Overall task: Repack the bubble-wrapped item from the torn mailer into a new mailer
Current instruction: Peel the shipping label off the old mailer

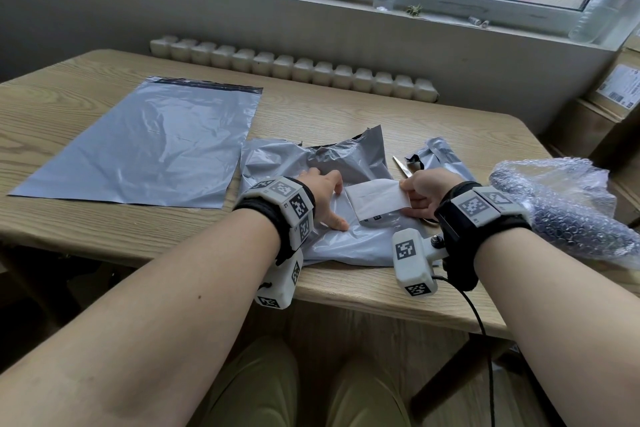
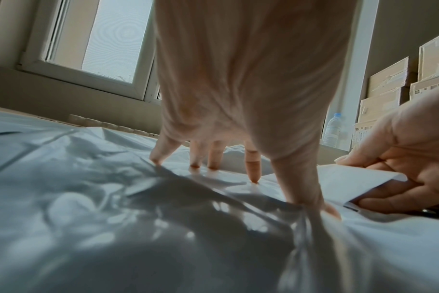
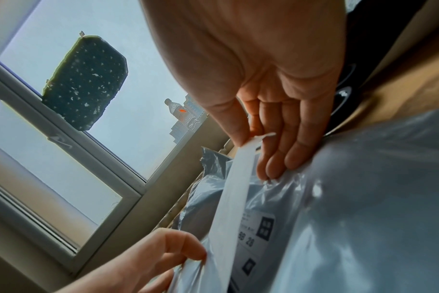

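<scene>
From the head view, the torn mailer (image 1: 332,184) lies crumpled on the tabletop (image 1: 450,121), near its front edge. The left hand (image 1: 323,199) presses down on the torn mailer with fingers spread and straight, a released grip that holds nothing. Just right of it, the right hand (image 1: 422,192) pinches the edge of a white label (image 1: 375,199), peeled partly up from the torn mailer. The new mailer (image 1: 149,146) lies flat to the left of the torn mailer, apart from it. The bubble-wrapped item (image 1: 568,211) sits to the right of the torn mailer, beyond the right wrist. Scissors (image 1: 403,166) lie just behind the right hand, next to a torn-off strip (image 1: 438,154) of grey plastic.

From the left wrist view, the left hand's fingertips (image 2: 253,176) stand on the torn mailer (image 2: 113,218), thumb planted too. The right hand (image 2: 399,158) holds the lifted label (image 2: 351,182) to the right of them.

From the right wrist view, the right hand (image 3: 268,111) grasps the label (image 3: 233,190) between thumb and fingers, its lower part with printed codes stuck on the torn mailer (image 3: 364,198). The left hand (image 3: 148,257) rests on the torn mailer's near edge.
</scene>
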